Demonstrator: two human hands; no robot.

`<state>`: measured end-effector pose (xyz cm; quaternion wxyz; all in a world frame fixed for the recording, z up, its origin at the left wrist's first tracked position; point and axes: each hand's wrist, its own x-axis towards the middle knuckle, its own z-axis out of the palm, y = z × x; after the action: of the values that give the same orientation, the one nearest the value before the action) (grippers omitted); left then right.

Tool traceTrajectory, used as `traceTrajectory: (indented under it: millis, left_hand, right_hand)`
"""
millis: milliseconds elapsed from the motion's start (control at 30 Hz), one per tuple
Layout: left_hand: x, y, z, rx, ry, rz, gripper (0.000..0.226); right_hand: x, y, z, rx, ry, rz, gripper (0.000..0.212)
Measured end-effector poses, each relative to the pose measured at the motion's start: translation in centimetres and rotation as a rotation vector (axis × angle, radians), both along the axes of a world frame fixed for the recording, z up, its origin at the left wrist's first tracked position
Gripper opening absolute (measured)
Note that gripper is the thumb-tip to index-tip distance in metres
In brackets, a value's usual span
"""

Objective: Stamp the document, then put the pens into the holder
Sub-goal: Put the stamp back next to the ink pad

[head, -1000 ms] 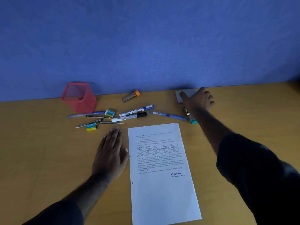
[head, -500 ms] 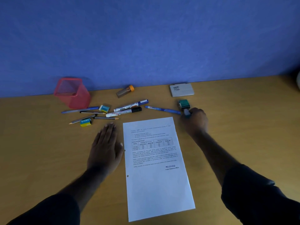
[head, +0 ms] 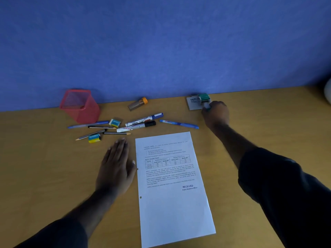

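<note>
Right hand clamped on handle of green-headed rubber stamp, head down over grey ink pad at back edge of wooden desk; contact w/ pad can't be told, head slightly blurred. Left hand flat, fingers together, holding nothing, palm on desk just beside left edge of white printed sheet; thumb tip at paper's edge. "RECEIVED" already printed low right on sheet.

Scattered betw. sheet and wall: blue ballpoint pen, blue-capped whiteboard marker, black-capped marker, pale blue pen, three striped pencils, two small eraser boxes, orange-capped lead tube. All outside red mesh holder, upright near wall, far left.

Sheet's near corner cut off at frame bottom. White object at right frame edge, unidentifiable.
</note>
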<state>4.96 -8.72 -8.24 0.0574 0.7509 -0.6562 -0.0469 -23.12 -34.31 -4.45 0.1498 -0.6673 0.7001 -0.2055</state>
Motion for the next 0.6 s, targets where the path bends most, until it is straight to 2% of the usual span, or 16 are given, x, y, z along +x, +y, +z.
traceTrajectory:
  millis: [333, 500, 600]
  left_hand:
    - [0.1, 0.0, -0.1, 0.001, -0.008, -0.006, 0.067]
    - [0.0, -0.1, -0.1, 0.001, -0.006, -0.003, 0.067]
    - [0.0, 0.0, -0.2, -0.003, -0.005, 0.003, 0.067]
  right_hand:
    - [0.4, -0.3, -0.4, 0.064, 0.014, -0.031, 0.031]
    - [0.5, 0.8, 0.2, 0.070, -0.046, -0.080, 0.043]
    - [0.5, 2.4, 0.5, 0.009, 0.008, -0.122, 0.053]
